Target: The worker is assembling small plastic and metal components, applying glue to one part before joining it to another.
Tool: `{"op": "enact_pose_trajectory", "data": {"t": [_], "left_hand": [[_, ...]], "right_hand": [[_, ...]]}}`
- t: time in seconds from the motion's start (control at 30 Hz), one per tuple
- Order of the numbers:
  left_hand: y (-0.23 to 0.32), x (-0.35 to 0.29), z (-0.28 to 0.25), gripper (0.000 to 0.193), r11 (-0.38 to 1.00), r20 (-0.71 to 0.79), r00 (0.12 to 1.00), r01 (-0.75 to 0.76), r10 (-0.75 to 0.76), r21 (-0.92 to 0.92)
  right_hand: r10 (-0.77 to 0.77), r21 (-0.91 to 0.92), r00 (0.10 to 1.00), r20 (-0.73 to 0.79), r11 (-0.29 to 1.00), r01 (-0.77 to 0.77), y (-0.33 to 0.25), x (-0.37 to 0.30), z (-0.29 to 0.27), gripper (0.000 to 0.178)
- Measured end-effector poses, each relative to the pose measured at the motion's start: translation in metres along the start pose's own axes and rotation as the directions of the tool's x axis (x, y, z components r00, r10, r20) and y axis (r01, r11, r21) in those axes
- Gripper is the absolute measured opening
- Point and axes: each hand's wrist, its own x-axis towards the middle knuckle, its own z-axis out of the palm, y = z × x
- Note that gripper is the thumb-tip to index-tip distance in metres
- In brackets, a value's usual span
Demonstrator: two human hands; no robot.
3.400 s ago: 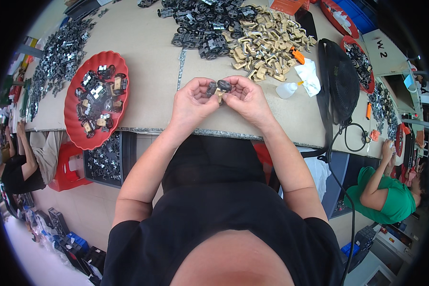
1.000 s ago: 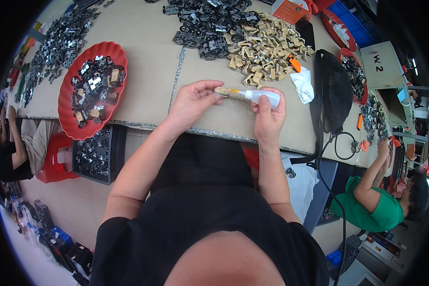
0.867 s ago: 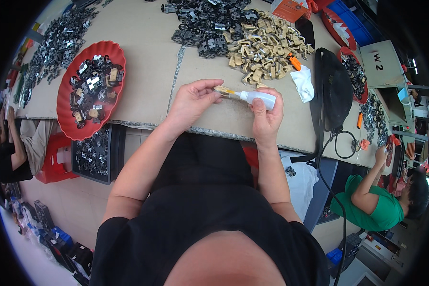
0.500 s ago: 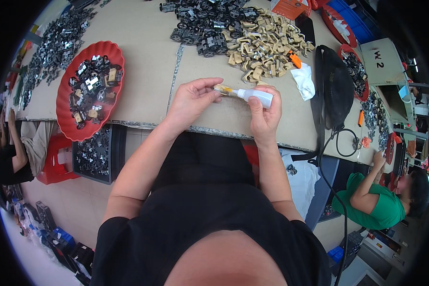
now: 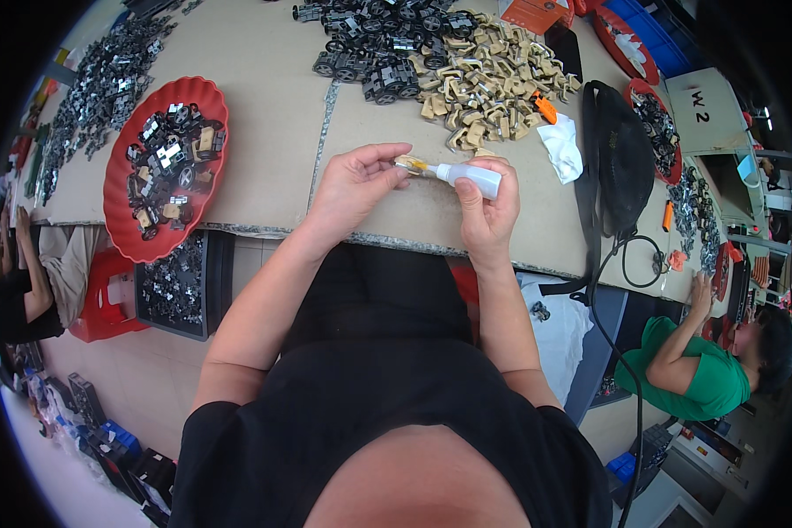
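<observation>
Above the table's near edge, my left hand pinches a small tan plastic part between thumb and fingers. My right hand is closed around a white squeeze bottle with a narrow nozzle. The nozzle points left, its yellowish tip up against the tan part; whether they touch I cannot tell. Beyond my hands lies a heap of similar tan parts. Next to it is a pile of black toy car chassis with wheels.
A red scalloped tray of toy car pieces stands at left, beside a spread of small dark parts. At right lie a white tissue, an orange tool and a black bag with a hanging cable. A co-worker in green sits at far right.
My hands hold almost the same pose; the bottle has shifted very slightly left. The co-worker's hand at the right has moved a little.
</observation>
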Motion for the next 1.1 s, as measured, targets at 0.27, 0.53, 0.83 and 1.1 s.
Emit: {"op": "enact_pose_trajectory", "data": {"t": [0.27,0.53,0.83,1.1], "left_hand": [[0.0002,0.0000,0.0006,0.031,1.000,-0.008,1.000,0.005,-0.005,-0.001],[0.0001,0.0002,0.0004,0.031,1.000,-0.008,1.000,0.022,-0.022,0.001],[0.0015,-0.0002,0.0009,0.032,1.000,-0.006,1.000,0.015,-0.015,-0.012],[-0.0004,0.0004,-0.0006,0.031,1.000,-0.010,1.000,-0.001,0.001,-0.014]], "right_hand": [[-0.043,-0.028,0.999,0.006,0.999,0.043,-0.0012,0.0004,0.0004,0.026],[-0.043,-0.053,0.999,-0.014,0.998,0.043,0.0017,0.0000,0.0004,0.026],[-0.118,-0.160,0.993,-0.017,0.980,0.114,0.0030,0.0008,-0.0003,0.027],[-0.126,-0.162,0.992,-0.026,0.980,0.120,0.0024,0.0014,-0.0003,0.026]]}}
